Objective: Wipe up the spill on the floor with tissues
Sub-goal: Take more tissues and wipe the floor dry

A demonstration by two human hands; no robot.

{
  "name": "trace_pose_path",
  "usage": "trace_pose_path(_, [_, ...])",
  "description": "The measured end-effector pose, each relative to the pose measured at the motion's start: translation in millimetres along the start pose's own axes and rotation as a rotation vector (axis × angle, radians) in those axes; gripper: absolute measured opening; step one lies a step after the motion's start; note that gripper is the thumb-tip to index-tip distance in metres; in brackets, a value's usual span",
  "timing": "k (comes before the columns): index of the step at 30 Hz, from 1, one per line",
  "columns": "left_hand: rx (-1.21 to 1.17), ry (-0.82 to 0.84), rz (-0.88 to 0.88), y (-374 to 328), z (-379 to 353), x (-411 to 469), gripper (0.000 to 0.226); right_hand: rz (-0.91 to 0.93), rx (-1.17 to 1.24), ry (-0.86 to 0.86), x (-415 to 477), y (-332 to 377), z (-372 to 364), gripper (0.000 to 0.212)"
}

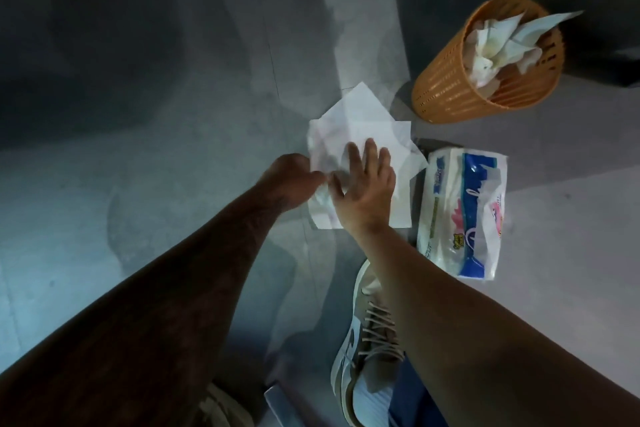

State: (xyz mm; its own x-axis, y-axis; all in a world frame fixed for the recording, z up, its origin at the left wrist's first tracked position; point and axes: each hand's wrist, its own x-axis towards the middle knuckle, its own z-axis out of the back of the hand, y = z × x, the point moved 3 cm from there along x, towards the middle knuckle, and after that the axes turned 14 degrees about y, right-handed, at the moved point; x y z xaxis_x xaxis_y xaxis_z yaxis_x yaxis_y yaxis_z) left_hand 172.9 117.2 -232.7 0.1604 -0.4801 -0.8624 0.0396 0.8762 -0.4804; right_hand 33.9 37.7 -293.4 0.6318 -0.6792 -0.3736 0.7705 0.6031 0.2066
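A loose pile of white tissues (360,125) lies spread on the grey floor in the middle of the view. My right hand (363,184) lies flat on the near part of the pile with its fingers straight and spread. My left hand (294,180) is at the pile's left edge, its fingers curled round a crumpled bit of tissue. The spill itself is hidden under the tissues. A wet-looking sheen shows on the floor to the left of them.
An orange slotted wastebasket (446,90) holding used tissues stands at the far right. A white and blue tissue pack (464,211) lies just right of the pile. My beige sneaker (367,340) is planted below my right hand.
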Motion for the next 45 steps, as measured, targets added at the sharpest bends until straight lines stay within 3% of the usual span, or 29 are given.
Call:
trace_pose_path(5, [0.277,-0.406,-0.087,37.8,47.1,-6.2,0.034,-0.024,-0.050,0.024,52.6,-18.0,10.5,0.069])
trace_pose_path(10, [0.346,-0.523,-0.159,60.5,81.0,0.1,0.041,-0.211,0.011,0.003,120.5,-13.6,23.2,0.076])
trace_pose_path(12, [0.341,-0.534,-0.158,67.8,89.2,0.2,0.040,-0.096,-0.053,0.077,121.0,19.8,12.8,0.075])
trace_pose_path(15, [0.327,-0.518,-0.148,74.5,93.8,-1.8,0.040,0.292,-0.221,0.171,64.5,64.3,-17.9,0.072])
trace_pose_path(18, [0.316,-0.505,-0.131,86.9,103.4,-12.7,0.042,0.462,-0.292,0.183,10.7,44.3,-27.6,0.070])
trace_pose_path(20, [0.304,-0.529,-0.120,103.5,114.8,-22.2,0.042,0.384,-0.301,0.196,13.7,16.8,-19.4,0.071])
trace_pose_path(22, [0.287,-0.572,-0.093,124.4,128.7,-31.3,0.042,0.180,-0.271,0.204,41.2,-1.0,-5.9,0.072])
trace_pose_path(25, [0.255,-0.608,-0.006,163.2,149.7,-48.7,0.043,-0.033,-0.136,0.163,90.8,17.6,12.2,0.075])
trace_pose_path(27, [0.241,-0.613,0.068,189.2,161.0,-59.0,0.047,-0.033,-0.105,0.158,111.8,55.7,12.5,0.078])
trace_pose_path(33, [0.071,-0.696,0.210,250.1,169.4,-83.0,0.053,0.464,-0.229,0.228,67.0,213.3,-46.5,0.083])
trace_pose_path(37, [-0.188,-0.746,0.400,284.0,164.6,-98.4,0.051,0.767,-0.305,0.306,-7.6,289.9,-90.5,0.082])
trace_pose_path(40, [-0.155,-0.715,0.357,294.1,161.4,-109.5,0.049,0.984,-0.358,0.397,-60.8,301.8,-120.3,0.074])
trace_pose_path(45, [0.181,-0.530,0.359,306.0,173.7,-129.9,0.070,1.289,-0.469,0.427,-87.8,244.0,-116.7,0.059])
